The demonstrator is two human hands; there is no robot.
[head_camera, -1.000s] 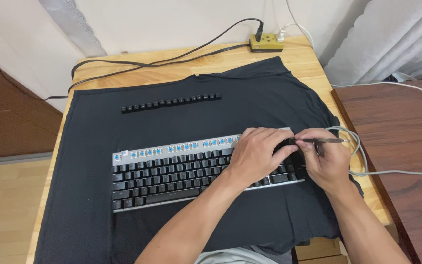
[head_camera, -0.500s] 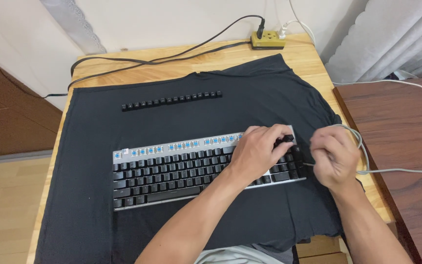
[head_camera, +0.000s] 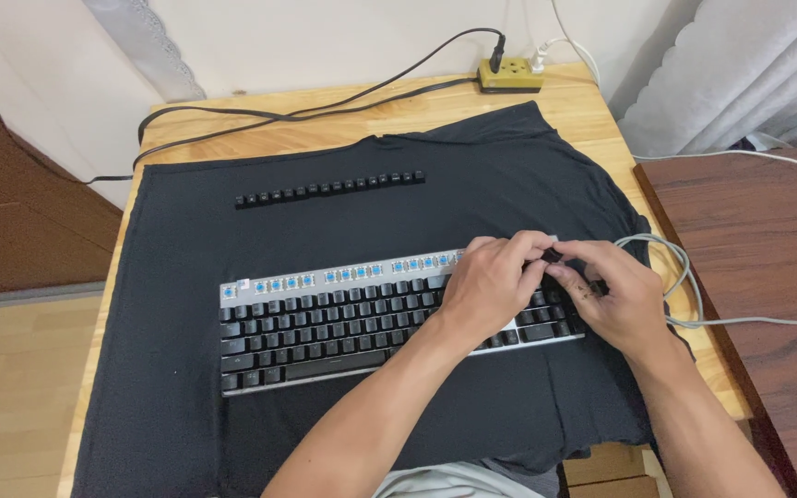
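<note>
Both hands meet at the right end of the silver-framed black mechanical keyboard (head_camera: 389,318) — left hand (head_camera: 491,281) and right hand (head_camera: 615,295) fingers pinch one small black keycap (head_camera: 553,255), directly between them.

We saw the left hand (head_camera: 491,286) and right hand (head_camera: 615,295) pinching a black keycap (head_camera: 553,255) at the keyboard's (head_camera: 343,323) far right corner, with a row of keycaps (head_camera: 329,188) beyond the keyboard.
</note>
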